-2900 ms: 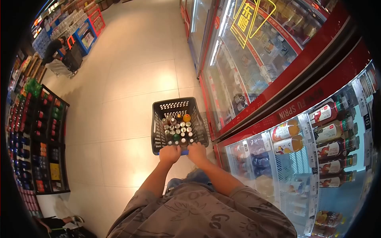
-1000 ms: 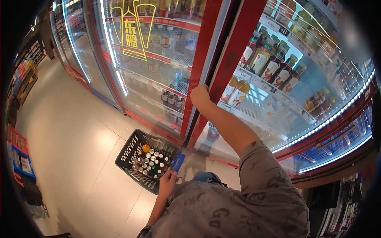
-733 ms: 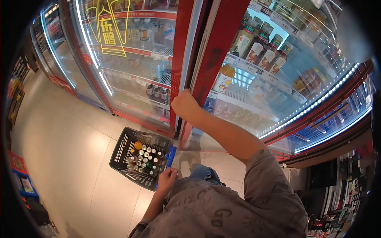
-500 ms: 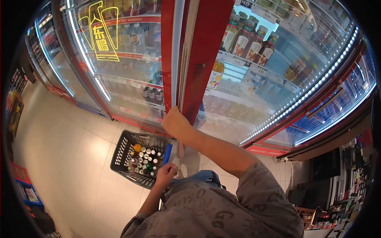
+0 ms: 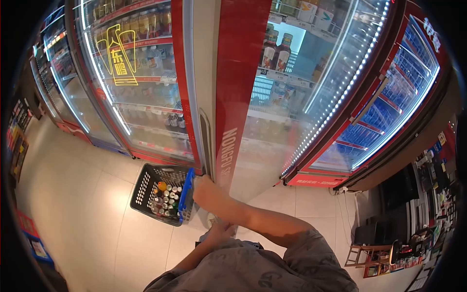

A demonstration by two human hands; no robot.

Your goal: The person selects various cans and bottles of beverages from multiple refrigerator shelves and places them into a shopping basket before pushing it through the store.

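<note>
My right hand [image 5: 206,192] is closed at the free edge of the red-framed fridge door [image 5: 238,73], just below its long grey handle [image 5: 205,138]. The fingertips are hidden behind the knuckles. In front of my waist, my left hand [image 5: 223,230] lies close under the right forearm, its fingers partly covered. A dark grey shopping basket [image 5: 141,194] stands on the floor left of my right hand. Its blue carrying handle [image 5: 186,194] rests along the near right rim. Inside are several bottles and cans [image 5: 165,202], with an orange-topped one [image 5: 161,186] at the back.
Behind the door's glass, dark bottles [image 5: 276,52] stand on the shelves. A glass-door fridge [image 5: 141,97] with a yellow bottle-shaped sign is on the left. A blue-lit fridge [image 5: 384,102] stands at right. Cables [image 5: 345,197] run down to the floor, near a wooden stool [image 5: 362,255].
The view has shifted, showing more of the door's red frame and its lettering. My right hand sits lower, beside the basket's handle. My left hand has moved away from the basket toward my waist.
</note>
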